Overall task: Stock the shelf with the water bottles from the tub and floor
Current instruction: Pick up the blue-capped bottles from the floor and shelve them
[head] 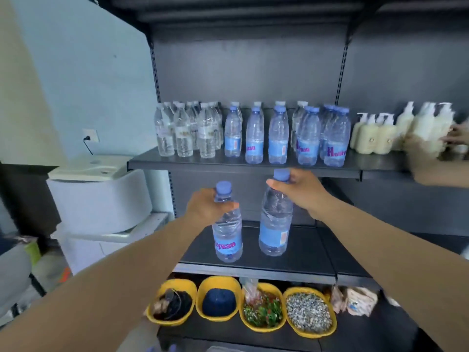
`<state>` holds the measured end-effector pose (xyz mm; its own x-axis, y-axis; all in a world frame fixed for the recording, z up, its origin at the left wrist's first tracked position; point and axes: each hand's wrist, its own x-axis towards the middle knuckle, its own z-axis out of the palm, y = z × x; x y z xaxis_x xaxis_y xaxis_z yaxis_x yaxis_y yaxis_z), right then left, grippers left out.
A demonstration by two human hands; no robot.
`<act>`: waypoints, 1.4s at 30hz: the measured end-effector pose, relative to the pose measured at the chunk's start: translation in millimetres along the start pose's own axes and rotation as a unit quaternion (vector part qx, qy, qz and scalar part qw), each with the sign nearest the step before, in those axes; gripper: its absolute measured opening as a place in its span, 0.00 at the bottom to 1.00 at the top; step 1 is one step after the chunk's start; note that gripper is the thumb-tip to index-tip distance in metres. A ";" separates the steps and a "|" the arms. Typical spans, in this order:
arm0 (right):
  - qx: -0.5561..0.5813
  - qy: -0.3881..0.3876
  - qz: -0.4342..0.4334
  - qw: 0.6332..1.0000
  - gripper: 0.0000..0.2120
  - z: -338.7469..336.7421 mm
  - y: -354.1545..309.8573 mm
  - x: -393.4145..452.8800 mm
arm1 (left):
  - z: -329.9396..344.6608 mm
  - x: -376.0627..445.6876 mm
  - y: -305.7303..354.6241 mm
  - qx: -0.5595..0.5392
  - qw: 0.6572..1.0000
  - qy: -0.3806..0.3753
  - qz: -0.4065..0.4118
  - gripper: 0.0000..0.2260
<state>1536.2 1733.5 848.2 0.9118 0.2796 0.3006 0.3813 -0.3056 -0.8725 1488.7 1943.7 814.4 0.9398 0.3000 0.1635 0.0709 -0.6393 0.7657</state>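
Note:
My left hand (203,208) grips the neck of a blue-capped water bottle (227,235), held upright in front of the dark shelving. My right hand (302,190) holds a second, taller-looking blue-capped bottle (275,224) by its neck, just below the front edge of the upper shelf (193,164). On that shelf stand several blue-label bottles (279,138) in rows, with several clear white-capped bottles (185,133) to their left. The tub and floor bottles are out of view.
Cream pump bottles (380,133) fill the shelf's right part, where another person's hand (456,134) reaches in. A lower dark shelf (304,255) lies behind my bottles. Yellow bowls (218,298) with mixed contents sit on the bottom shelf. White appliances (99,196) stand at left.

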 end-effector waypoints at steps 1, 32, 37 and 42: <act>-0.003 -0.001 -0.012 1.000 0.12 2.3 -15.9 9.0 | -16.4 7.0 4.8 -0.007 1.000 0.016 -0.001 0.13; -0.065 0.140 0.011 0.988 0.08 113.7 -35.8 355.5 | -110.0 358.9 0.2 -0.014 0.996 0.018 0.081 0.19; -0.062 0.156 0.033 0.985 0.16 117.8 -35.3 367.0 | -108.2 367.4 -2.9 -0.027 0.996 0.008 0.089 0.22; -0.054 0.180 0.040 0.981 0.14 125.3 -37.3 371.9 | -110.5 371.1 -1.7 -0.052 0.994 -0.024 0.096 0.21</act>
<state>1842.1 1962.9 944.2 0.9265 -0.0836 0.3668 0.3027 -0.4135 -0.8587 1800.5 2134.4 942.5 0.9477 0.1436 0.2850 -0.1441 -0.6043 0.7836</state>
